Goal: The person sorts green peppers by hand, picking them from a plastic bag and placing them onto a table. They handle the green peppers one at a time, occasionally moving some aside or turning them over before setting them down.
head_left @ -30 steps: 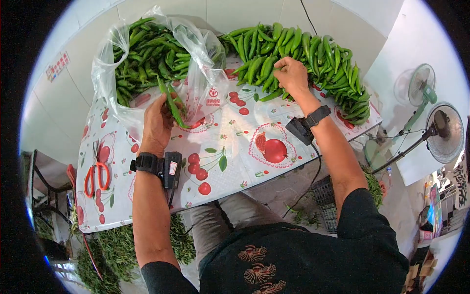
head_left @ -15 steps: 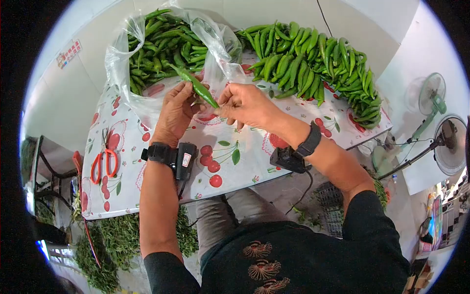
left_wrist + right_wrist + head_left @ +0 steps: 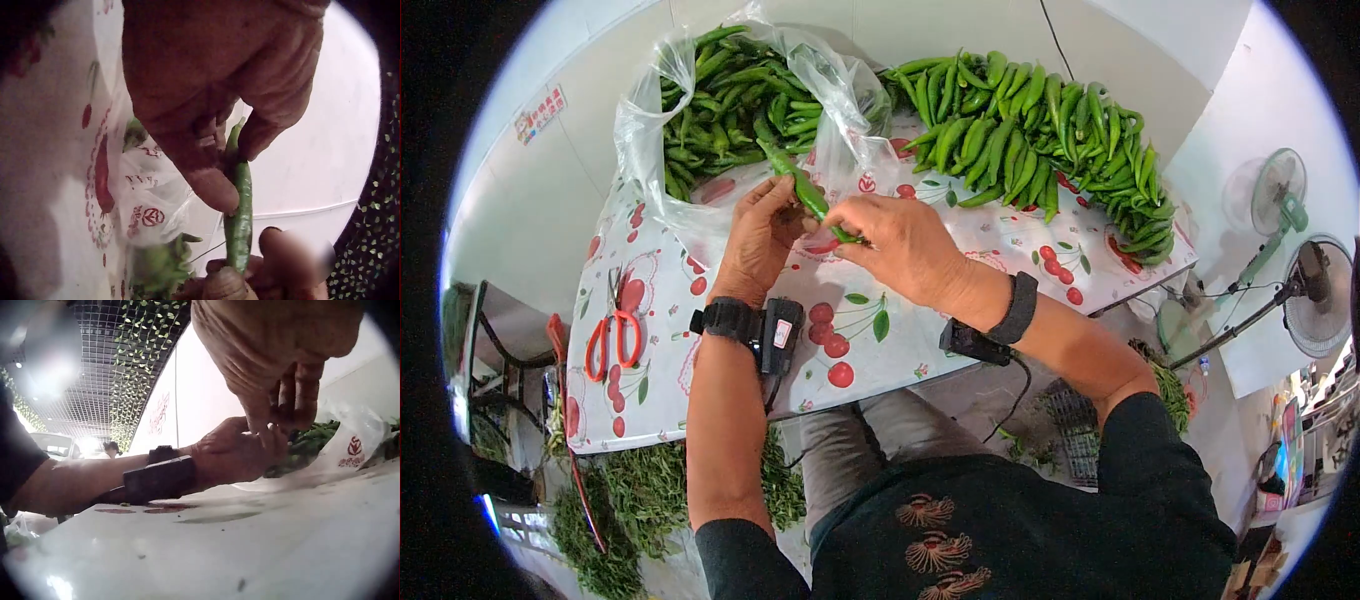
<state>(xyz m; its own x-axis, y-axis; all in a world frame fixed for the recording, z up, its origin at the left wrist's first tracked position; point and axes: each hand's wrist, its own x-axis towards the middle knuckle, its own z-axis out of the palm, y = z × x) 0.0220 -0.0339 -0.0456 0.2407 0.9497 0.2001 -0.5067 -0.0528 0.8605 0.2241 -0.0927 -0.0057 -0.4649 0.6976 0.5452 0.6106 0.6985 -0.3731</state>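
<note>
A long green chili pepper (image 3: 808, 192) is held over the table between both hands, slanting down toward the right. My left hand (image 3: 752, 240) pinches it between thumb and fingers. The fingers of my right hand (image 3: 905, 248) close round its lower end, covering part of it. In the left wrist view the pepper (image 3: 239, 231) runs from the left thumb and fingertips down to the right fingers. Just beyond the hands stands a clear plastic bag (image 3: 638, 145) full of green chili peppers (image 3: 730, 110). To its right, more peppers (image 3: 1000, 140) lie side by side in overlapping rows.
Orange-handled scissors (image 3: 630, 340) lie at the left of the fruit-print tablecloth (image 3: 915, 345). Two fans (image 3: 1312, 290) stand beyond the right edge. Below the table are heaps of leafy cuttings (image 3: 640, 505) and a dark crate (image 3: 1072, 430). Cables hang from the wrist cameras.
My right hand has come from the pepper rows across to the left hand's pepper and now takes its lower end. The left hand keeps its pinch throughout.
</note>
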